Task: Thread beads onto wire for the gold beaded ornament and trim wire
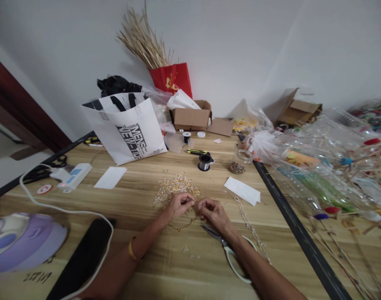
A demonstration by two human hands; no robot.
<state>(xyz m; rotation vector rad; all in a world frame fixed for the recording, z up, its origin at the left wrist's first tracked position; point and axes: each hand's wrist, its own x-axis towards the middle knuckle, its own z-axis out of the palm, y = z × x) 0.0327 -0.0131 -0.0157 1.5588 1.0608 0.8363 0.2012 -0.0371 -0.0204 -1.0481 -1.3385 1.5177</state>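
Observation:
My left hand [180, 204] is closed in a pinch just in front of a pile of clear and gold beads [174, 187]. What its fingertips hold is too small to make out. Close beside it, my right hand [211, 209] pinches one end of a thin gold beaded chain [181, 228], which droops onto the table below both hands. White-handled scissors [231, 254] lie partly under my right forearm, blades pointing toward the hands. A few tiny loose beads [193, 256] rest nearer to me.
A silver-beaded strand [249, 225] lies to the right, near a white paper slip [243, 191]. Behind stand a wire spool [204, 161], a jar of beads [238, 165] and a white bag [128, 129]. A phone [84, 254] and white cable lie left; plastic bottles [318, 179] crowd the right.

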